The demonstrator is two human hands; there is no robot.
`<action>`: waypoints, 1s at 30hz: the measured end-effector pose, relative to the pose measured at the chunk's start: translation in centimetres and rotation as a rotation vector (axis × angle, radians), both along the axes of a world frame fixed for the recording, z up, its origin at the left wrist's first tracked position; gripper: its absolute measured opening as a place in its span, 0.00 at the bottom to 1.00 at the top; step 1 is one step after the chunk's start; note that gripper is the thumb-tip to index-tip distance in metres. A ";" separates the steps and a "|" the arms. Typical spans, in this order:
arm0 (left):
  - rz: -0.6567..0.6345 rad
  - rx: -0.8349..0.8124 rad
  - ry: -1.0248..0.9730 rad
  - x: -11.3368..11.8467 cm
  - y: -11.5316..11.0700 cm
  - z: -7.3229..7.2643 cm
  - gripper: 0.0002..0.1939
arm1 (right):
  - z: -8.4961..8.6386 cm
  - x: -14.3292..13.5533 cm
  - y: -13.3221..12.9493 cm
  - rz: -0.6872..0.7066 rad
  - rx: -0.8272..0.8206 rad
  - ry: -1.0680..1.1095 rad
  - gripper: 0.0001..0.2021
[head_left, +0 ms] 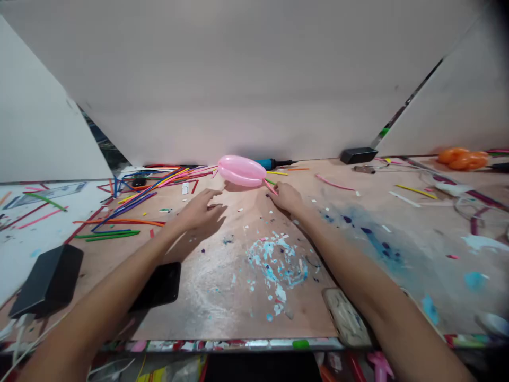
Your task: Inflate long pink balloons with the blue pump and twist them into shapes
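Note:
A pink inflated twisting balloon (pixel 242 171), bent into side-by-side lobes, is at the back middle of the table. Its thin uninflated tail (pixel 271 188) runs from the right end down to my right hand (pixel 287 197), whose fingers are bent closed on it. Left of the balloon and nearer to me, my left hand (pixel 202 208) hovers low over the tabletop with fingers apart and nothing in them. Behind the balloon lies a blue and black hand pump (pixel 270 163), its left part hidden.
Loose uninflated balloons (pixel 135 209) litter the left side. A black phone (pixel 159 286) lies beneath my left forearm, a worn phone (pixel 345 318) beside my right. There are a black box (pixel 50 281), a small black block (pixel 358 155), an orange balloon (pixel 463 158) and a back panel (pixel 246 79).

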State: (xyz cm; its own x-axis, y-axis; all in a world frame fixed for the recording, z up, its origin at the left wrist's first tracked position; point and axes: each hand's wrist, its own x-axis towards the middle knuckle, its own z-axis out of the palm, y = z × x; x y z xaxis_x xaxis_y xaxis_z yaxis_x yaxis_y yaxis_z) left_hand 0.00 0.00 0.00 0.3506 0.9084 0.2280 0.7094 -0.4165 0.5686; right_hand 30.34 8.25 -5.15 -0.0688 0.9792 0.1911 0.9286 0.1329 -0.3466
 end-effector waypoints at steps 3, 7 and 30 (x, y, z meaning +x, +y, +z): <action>0.053 0.120 -0.098 2.9 1.7 -2.2 0.24 | 0.4 -0.5 -0.5 0.068 0.011 -0.023 0.16; 0.119 0.209 -0.094 3.5 1.8 -3.9 0.25 | 1.3 -2.4 -2.0 0.284 0.034 -0.018 0.23; 0.184 -0.618 -1.709 -0.5 5.5 -4.1 0.09 | -1.7 -8.9 -5.0 0.595 0.333 0.081 0.20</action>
State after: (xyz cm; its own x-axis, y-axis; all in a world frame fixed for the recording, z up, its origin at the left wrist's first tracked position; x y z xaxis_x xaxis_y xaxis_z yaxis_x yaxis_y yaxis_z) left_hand -0.45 5.52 -4.08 0.0173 0.9874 -0.1571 -0.7411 0.1181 0.6609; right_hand 21.48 3.25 -6.82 -0.5498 0.6670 0.5027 0.6371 0.7241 -0.2640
